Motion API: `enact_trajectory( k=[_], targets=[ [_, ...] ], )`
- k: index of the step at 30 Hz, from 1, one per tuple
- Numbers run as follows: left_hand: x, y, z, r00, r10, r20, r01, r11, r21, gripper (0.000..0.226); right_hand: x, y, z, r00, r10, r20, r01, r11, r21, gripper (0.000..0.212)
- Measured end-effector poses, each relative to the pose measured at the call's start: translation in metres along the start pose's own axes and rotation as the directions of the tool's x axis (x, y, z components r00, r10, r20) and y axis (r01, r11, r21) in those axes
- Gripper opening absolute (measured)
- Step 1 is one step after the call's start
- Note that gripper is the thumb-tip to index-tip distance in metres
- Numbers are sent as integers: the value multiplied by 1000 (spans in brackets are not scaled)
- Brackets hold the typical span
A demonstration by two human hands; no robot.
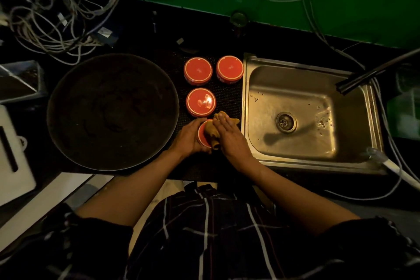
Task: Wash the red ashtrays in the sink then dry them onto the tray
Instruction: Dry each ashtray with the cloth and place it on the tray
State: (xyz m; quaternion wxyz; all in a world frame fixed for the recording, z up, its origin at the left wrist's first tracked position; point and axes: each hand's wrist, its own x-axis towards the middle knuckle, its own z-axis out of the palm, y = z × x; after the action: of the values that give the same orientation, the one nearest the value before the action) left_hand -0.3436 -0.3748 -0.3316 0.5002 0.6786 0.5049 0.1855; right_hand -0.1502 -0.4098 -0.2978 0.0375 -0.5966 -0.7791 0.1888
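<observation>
Red ashtray (201, 134) sits on counter mat between round tray (68, 88) and sink (254, 143), left hand (189, 135) gripping it steady while flat-fingered right hand (229, 134) presses yellow cloth (211, 130) in, likely drying; three more ashtrays (198, 70) wait behind.

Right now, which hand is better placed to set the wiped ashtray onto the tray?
Left. The left hand already grips the ashtray and is beside the tray; the right hand presses the cloth, sink-side.
</observation>
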Motion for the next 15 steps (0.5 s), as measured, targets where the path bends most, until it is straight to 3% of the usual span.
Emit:
enact_trajectory(
  k=[5, 10, 15],
  targets=[
    [-1, 7, -2, 999, 38, -18, -38, 998, -39, 96, 9, -33, 15, 992, 124, -20, -123, 992, 30, 91],
    [-1, 4, -1, 999, 48, -10, -48, 999, 4, 72, -14, -28, 21, 998, -61, -5, 61, 995, 74, 75],
    [0, 0, 0, 1000, 16, -8, -16, 999, 39, 97, -27, 9, 9, 981, -180, 71, 176, 983, 59, 73]
  ],
)
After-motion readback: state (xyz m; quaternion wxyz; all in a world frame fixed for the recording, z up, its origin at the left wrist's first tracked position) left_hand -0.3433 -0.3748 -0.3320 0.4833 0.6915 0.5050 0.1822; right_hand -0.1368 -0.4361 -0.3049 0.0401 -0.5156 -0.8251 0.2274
